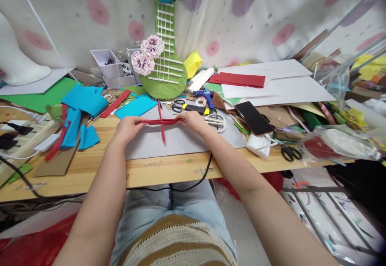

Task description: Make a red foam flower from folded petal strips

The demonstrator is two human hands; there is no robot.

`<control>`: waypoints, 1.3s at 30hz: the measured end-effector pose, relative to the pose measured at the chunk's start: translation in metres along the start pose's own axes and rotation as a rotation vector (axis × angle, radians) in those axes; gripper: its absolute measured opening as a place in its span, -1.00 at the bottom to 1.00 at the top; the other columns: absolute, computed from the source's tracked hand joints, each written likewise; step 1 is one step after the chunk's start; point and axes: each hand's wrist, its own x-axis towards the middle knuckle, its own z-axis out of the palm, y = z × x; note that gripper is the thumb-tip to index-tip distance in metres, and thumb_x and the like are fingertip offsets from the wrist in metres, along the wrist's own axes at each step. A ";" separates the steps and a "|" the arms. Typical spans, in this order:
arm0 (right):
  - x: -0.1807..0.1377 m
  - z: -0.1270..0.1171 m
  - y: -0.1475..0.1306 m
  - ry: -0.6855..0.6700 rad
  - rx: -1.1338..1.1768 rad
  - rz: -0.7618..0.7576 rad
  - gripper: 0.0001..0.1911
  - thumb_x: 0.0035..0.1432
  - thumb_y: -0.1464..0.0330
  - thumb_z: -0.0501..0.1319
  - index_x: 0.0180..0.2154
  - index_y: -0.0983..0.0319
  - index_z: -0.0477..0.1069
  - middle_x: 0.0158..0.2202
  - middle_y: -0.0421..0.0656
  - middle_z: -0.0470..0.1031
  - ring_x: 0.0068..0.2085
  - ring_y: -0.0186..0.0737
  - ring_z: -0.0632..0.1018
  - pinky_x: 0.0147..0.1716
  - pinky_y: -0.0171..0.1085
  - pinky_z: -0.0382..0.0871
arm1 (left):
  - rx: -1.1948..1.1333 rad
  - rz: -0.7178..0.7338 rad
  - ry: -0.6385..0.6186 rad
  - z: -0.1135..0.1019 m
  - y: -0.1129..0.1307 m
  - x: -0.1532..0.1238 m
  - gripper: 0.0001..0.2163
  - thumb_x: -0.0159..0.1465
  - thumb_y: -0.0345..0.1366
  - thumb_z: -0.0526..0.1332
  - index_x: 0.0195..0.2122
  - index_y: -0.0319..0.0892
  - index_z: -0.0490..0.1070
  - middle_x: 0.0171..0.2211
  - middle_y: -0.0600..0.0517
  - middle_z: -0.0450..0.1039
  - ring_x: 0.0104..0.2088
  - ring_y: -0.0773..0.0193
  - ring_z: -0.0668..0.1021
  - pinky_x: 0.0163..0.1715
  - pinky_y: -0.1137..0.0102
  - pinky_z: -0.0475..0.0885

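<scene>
My left hand [128, 127] and my right hand [193, 121] each pinch one end of a horizontal red paper strip [157, 122], stretched between them just above the grey cutting mat [181, 141]. A second red strip [162, 123] crosses it, running from the mat's far edge towards me. Both hands are closed on the strip ends. Behind the hands lie white-handled scissors [217, 122] and a blue glue gun [205, 96].
A green guitar-shaped craft [167, 62] with paper flowers leans on the wall. Blue paper pieces [86, 99], red strips, a power strip [27, 135], a black phone [253, 118], black scissors [288, 152], white sheets, a red sheet [241, 79] and a plastic bag [334, 143] crowd the wooden table.
</scene>
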 end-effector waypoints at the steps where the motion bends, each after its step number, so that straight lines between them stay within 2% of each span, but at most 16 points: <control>1: -0.001 0.001 0.000 0.034 0.020 0.003 -0.72 0.18 0.33 0.15 -0.07 0.17 0.47 -0.09 -0.14 0.54 -0.07 -0.20 0.50 -0.14 -0.31 0.29 | -0.011 -0.014 0.015 0.001 -0.002 0.001 -0.75 0.10 -0.13 0.18 -0.24 -0.03 0.55 -0.32 0.06 0.57 -0.29 0.19 0.53 -0.32 0.37 0.35; 3: -0.004 0.003 0.000 0.126 0.058 0.018 -0.67 0.17 0.35 0.16 -0.02 0.19 0.43 -0.05 -0.12 0.51 -0.02 -0.18 0.47 -0.08 -0.27 0.29 | -0.046 0.009 0.028 0.003 -0.005 0.003 -0.73 0.10 -0.18 0.18 -0.19 -0.06 0.53 -0.25 0.04 0.56 -0.25 0.18 0.53 -0.24 0.34 0.38; 5: -0.008 0.007 -0.001 0.228 0.091 0.036 -0.65 0.15 0.38 0.16 0.01 0.21 0.40 -0.04 -0.09 0.49 0.00 -0.16 0.44 -0.03 -0.23 0.28 | -0.084 0.114 0.067 0.005 -0.008 0.005 -0.65 0.07 -0.29 0.18 -0.09 -0.07 0.47 -0.10 0.03 0.51 -0.12 0.16 0.51 -0.09 0.30 0.37; 7: -0.012 0.011 -0.002 0.318 0.132 0.040 -0.64 0.15 0.39 0.15 0.01 0.24 0.38 -0.04 -0.06 0.47 0.00 -0.14 0.41 0.00 -0.20 0.27 | -0.118 0.226 0.180 0.007 -0.010 0.007 -0.57 0.02 -0.41 0.15 -0.04 -0.09 0.41 0.02 0.02 0.42 0.00 0.17 0.44 0.04 0.27 0.31; 9: -0.016 0.015 -0.002 0.385 0.180 0.052 -0.66 0.15 0.39 0.13 -0.01 0.25 0.37 -0.06 -0.04 0.46 -0.02 -0.14 0.41 -0.01 -0.19 0.27 | -0.184 0.269 0.343 0.007 -0.012 0.010 -0.55 -0.02 -0.50 0.10 -0.07 -0.11 0.38 0.02 0.01 0.40 0.04 0.20 0.42 0.09 0.28 0.29; 13: -0.021 0.015 0.006 0.440 0.258 0.164 -0.71 0.16 0.40 0.08 -0.06 0.25 0.35 -0.11 -0.06 0.44 -0.13 -0.19 0.44 -0.13 -0.25 0.31 | -0.428 0.129 0.699 0.006 -0.018 0.015 -0.63 -0.05 -0.57 0.03 -0.22 -0.15 0.34 -0.19 -0.01 0.44 -0.13 0.25 0.49 -0.04 0.29 0.40; 15: -0.024 0.008 0.013 0.432 0.250 0.246 -0.73 0.16 0.41 0.07 -0.09 0.25 0.36 -0.14 -0.06 0.44 -0.15 -0.21 0.45 -0.17 -0.27 0.31 | -0.517 0.044 0.812 0.004 -0.020 0.016 -0.70 -0.03 -0.56 0.03 -0.28 -0.15 0.30 -0.25 -0.01 0.42 -0.20 0.25 0.50 -0.11 0.27 0.42; 17: -0.029 -0.001 0.021 0.405 0.183 0.323 -0.76 0.15 0.41 0.06 -0.15 0.23 0.39 -0.16 -0.07 0.45 -0.15 -0.19 0.44 -0.18 -0.26 0.29 | -0.545 -0.009 0.868 0.002 -0.022 0.018 -0.73 -0.01 -0.55 0.04 -0.29 -0.14 0.27 -0.26 0.00 0.40 -0.23 0.26 0.49 -0.14 0.28 0.43; 20: -0.036 -0.012 0.031 0.292 0.053 0.377 -0.81 0.14 0.37 0.10 -0.24 0.21 0.45 -0.18 -0.07 0.47 -0.13 -0.12 0.43 -0.18 -0.23 0.27 | -0.515 -0.036 0.896 0.001 -0.023 0.019 -0.74 0.01 -0.53 0.04 -0.27 -0.12 0.25 -0.24 0.01 0.40 -0.25 0.30 0.48 -0.19 0.35 0.43; 23: -0.035 -0.013 0.034 0.193 -0.041 0.336 -0.78 0.16 0.34 0.10 -0.23 0.22 0.48 -0.16 -0.06 0.48 -0.11 -0.11 0.43 -0.14 -0.22 0.26 | -0.469 0.010 0.892 0.004 -0.020 0.018 -0.75 0.04 -0.52 0.04 -0.26 -0.13 0.26 -0.24 -0.01 0.39 -0.24 0.30 0.48 -0.20 0.37 0.43; 26: -0.021 -0.007 0.031 0.132 -0.106 0.295 -0.72 0.22 0.33 0.04 -0.20 0.22 0.50 -0.15 -0.04 0.49 -0.07 -0.10 0.43 -0.12 -0.21 0.26 | -0.435 0.078 0.878 0.011 -0.011 0.014 -0.76 0.03 -0.52 0.05 -0.26 -0.16 0.28 -0.24 -0.02 0.36 -0.24 0.29 0.46 -0.18 0.35 0.42; 29: -0.002 -0.003 0.027 0.048 -0.147 0.276 -0.75 0.18 0.30 0.10 -0.20 0.22 0.50 -0.12 -0.03 0.50 -0.06 -0.06 0.43 -0.15 -0.21 0.28 | -0.366 0.128 0.819 0.017 0.000 0.008 -0.74 0.02 -0.54 0.06 -0.27 -0.16 0.31 -0.25 0.00 0.34 -0.24 0.29 0.45 -0.13 0.34 0.39; 33: 0.017 -0.006 0.026 -0.091 -0.215 0.244 -0.78 0.15 0.37 0.11 -0.19 0.25 0.47 -0.14 0.01 0.52 -0.10 -0.07 0.48 -0.22 -0.25 0.29 | -0.321 0.169 0.774 0.021 0.007 0.004 -0.73 0.00 -0.56 0.06 -0.27 -0.16 0.31 -0.25 -0.02 0.33 -0.23 0.27 0.43 -0.11 0.31 0.38; 36: 0.019 -0.009 0.029 -0.126 -0.258 0.174 -0.75 0.18 0.41 0.06 -0.17 0.33 0.45 -0.13 0.10 0.51 -0.09 -0.06 0.48 -0.19 -0.25 0.27 | -0.316 0.167 0.778 0.021 0.009 0.002 -0.73 0.02 -0.55 0.06 -0.28 -0.15 0.31 -0.25 -0.01 0.33 -0.25 0.28 0.44 -0.12 0.32 0.39; 39: 0.014 -0.010 0.034 -0.075 -0.243 0.111 -0.73 0.22 0.43 0.01 -0.15 0.39 0.40 -0.12 0.15 0.48 -0.07 -0.03 0.46 -0.13 -0.23 0.23 | -0.306 0.197 0.771 0.022 0.011 0.001 -0.75 0.04 -0.54 0.05 -0.27 -0.15 0.31 -0.25 -0.02 0.33 -0.24 0.28 0.44 -0.12 0.33 0.39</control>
